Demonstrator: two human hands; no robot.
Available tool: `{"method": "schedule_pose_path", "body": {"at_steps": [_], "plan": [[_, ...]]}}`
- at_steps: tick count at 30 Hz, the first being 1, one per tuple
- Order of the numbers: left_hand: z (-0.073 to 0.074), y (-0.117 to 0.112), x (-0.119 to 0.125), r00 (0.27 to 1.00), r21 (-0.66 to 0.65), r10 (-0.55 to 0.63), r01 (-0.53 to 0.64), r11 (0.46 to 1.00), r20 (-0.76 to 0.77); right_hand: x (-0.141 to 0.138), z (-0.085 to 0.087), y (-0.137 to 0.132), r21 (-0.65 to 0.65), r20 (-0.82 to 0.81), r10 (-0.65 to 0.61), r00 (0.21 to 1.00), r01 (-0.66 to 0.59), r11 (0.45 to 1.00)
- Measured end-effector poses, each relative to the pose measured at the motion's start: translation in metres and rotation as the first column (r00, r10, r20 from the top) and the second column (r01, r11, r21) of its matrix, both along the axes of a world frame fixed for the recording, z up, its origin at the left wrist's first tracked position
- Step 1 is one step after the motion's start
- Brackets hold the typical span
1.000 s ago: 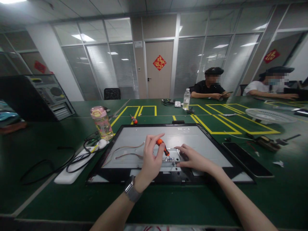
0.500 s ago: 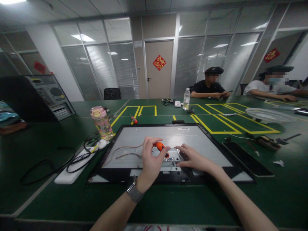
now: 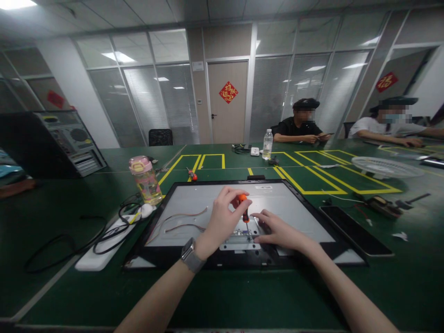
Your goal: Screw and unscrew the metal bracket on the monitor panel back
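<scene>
My left hand (image 3: 225, 215), with a watch on its wrist, pinches the handle of an orange and black screwdriver (image 3: 245, 213). The tool stands nearly upright, its shaft pointing down at a small metal bracket (image 3: 226, 246) with parts on it. At the bracket's right side lies my right hand (image 3: 274, 229), thumb and forefinger spread apart; whether it grips the edge I cannot tell. Under both hands is a flat display panel (image 3: 187, 196), grey-backed with a black frame. Two thin cables (image 3: 185, 225) lie across its left half.
Left of the panel are a white power strip (image 3: 93, 259), black cords and a pink-lidded bottle (image 3: 145, 180). A black phone-like slab (image 3: 355, 231) lies to the right. A red screwdriver (image 3: 192, 175) and a water bottle (image 3: 267, 144) are farther back. Two people sit across the table.
My left hand has shifted right and slightly up. The screwdriver has swung from tilted to nearly upright, its shaft now visible over the bracket. My right hand has stayed about in place.
</scene>
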State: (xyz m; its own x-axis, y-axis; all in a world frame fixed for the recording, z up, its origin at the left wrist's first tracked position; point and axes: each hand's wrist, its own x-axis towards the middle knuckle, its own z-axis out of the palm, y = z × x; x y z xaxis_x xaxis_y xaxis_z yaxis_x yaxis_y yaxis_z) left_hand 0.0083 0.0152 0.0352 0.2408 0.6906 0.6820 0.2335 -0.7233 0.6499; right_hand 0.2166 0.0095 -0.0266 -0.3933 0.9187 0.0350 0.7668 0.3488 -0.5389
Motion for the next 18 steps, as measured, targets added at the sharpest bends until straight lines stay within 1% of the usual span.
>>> {"method": "schedule_pose_path", "body": {"at_steps": [2,5,10,12,15,17,18], "plan": [[0.003,0.004,0.002,0.999,-0.005,-0.032,0.032,0.999,-0.009,-0.001,0.001,0.000,0.000,0.007,-0.002,1.000,0.002,1.000],[0.002,0.009,0.001,0.995,-0.001,-0.103,0.102,0.995,-0.008,-0.001,0.001,0.000,0.000,0.004,-0.006,1.000,0.006,1.000],[-0.008,0.015,-0.008,0.985,-0.061,-0.156,0.161,0.985,0.072,0.001,-0.001,0.001,0.001,-0.006,0.005,1.000,-0.005,1.000],[-0.013,0.015,-0.012,0.984,-0.045,-0.146,0.151,0.988,0.102,0.002,-0.003,0.002,0.000,-0.004,0.006,1.000,-0.006,1.000],[-0.017,0.014,-0.013,0.985,0.000,-0.084,0.085,0.996,0.150,0.002,-0.004,0.002,0.004,0.006,0.006,1.000,-0.006,1.000],[-0.017,0.014,-0.013,0.983,-0.012,-0.066,0.069,0.998,0.174,0.002,-0.004,0.002,0.004,0.008,0.006,1.000,-0.006,1.000],[-0.016,0.014,-0.013,0.980,-0.032,-0.076,0.084,0.996,0.182,0.002,-0.003,0.002,0.003,0.006,0.006,1.000,-0.006,1.000]]}}
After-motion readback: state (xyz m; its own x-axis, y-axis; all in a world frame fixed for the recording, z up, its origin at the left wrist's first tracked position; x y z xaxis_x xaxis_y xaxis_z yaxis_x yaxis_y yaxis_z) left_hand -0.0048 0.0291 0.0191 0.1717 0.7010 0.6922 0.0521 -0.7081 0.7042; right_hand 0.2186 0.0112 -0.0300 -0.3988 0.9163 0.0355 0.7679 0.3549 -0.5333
